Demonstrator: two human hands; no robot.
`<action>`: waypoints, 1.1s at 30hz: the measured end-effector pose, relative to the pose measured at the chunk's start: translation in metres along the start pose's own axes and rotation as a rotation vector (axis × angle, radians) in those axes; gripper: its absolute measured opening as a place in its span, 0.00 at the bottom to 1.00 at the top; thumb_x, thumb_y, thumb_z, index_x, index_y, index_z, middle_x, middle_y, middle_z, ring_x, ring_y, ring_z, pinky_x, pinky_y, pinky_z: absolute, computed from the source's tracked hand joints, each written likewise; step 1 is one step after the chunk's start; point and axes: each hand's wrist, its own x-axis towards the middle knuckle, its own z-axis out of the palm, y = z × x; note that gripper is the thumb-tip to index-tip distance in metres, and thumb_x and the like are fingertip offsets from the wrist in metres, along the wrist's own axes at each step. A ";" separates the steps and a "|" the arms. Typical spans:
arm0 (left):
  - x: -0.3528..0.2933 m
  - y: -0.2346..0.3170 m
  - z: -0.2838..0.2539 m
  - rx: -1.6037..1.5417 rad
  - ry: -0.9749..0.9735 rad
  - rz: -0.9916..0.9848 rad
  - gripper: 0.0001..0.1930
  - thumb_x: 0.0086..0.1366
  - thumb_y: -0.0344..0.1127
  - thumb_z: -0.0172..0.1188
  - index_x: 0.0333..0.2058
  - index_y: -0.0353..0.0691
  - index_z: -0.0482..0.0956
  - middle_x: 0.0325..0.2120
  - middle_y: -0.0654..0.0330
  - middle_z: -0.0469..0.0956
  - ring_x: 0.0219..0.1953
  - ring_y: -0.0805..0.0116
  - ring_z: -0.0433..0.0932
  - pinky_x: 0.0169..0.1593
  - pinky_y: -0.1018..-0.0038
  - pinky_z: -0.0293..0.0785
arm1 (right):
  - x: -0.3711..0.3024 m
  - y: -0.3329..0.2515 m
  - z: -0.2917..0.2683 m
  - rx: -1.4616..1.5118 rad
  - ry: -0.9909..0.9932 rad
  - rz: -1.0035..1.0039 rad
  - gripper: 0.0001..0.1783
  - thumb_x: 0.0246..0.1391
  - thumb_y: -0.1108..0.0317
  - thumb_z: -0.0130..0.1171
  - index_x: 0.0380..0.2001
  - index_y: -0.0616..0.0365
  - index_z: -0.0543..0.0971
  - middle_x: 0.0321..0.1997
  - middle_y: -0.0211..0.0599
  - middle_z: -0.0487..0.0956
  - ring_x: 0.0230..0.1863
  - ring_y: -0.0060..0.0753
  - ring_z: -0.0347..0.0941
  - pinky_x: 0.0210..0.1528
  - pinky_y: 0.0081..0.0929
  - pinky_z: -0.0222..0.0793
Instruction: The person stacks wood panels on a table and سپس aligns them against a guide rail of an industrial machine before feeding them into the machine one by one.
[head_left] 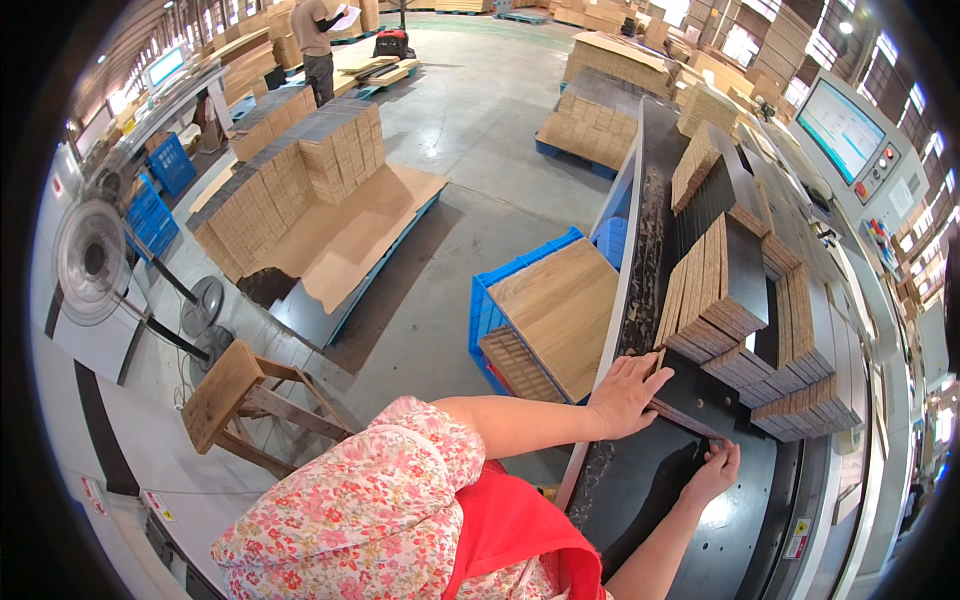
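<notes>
A thin chipboard panel (688, 418) shows its brown edge across the black machine table (640, 500). My left hand (630, 396) closes on its left end, fingers bent over it. At the other end the fingertips of my right hand (713, 472) pinch the panel, the palm turned partly up. How much of the panel lies behind that edge I cannot tell. Just beyond my hands, stacks of dark-faced chipboard panels (715, 285) lean on the table, their brown edges toward me. More panels (810, 400) stand to the right.
A blue crate (478, 310) with a wood-grain board (560, 300) stands left of the table. A wooden stool (225, 395) and a standing fan (95, 255) are at left. Panel stacks (290, 185) sit on a pallet. A control screen (840, 130) rises at right; a person (315, 45) stands far off.
</notes>
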 end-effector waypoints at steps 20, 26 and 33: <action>0.002 0.001 -0.003 -0.008 0.018 0.019 0.37 0.54 0.41 0.67 0.61 0.47 0.62 0.60 0.46 0.62 0.62 0.45 0.61 0.66 0.55 0.55 | 0.000 -0.003 0.002 -0.025 -0.021 -0.037 0.16 0.68 0.69 0.44 0.52 0.66 0.74 0.48 0.38 0.79 0.46 0.32 0.78 0.42 0.25 0.71; 0.002 0.001 0.001 -0.014 0.015 0.017 0.37 0.55 0.41 0.66 0.62 0.46 0.61 0.62 0.45 0.60 0.63 0.44 0.60 0.67 0.55 0.54 | 0.002 -0.001 0.000 -0.012 -0.022 0.004 0.16 0.69 0.68 0.44 0.52 0.65 0.74 0.49 0.37 0.80 0.49 0.33 0.78 0.44 0.26 0.70; -0.004 0.001 -0.004 -0.017 -0.046 -0.026 0.38 0.56 0.40 0.65 0.63 0.47 0.59 0.64 0.45 0.55 0.66 0.44 0.56 0.69 0.54 0.50 | 0.002 0.004 0.002 -0.015 -0.016 0.015 0.17 0.69 0.70 0.42 0.55 0.66 0.72 0.49 0.38 0.80 0.49 0.33 0.77 0.46 0.28 0.70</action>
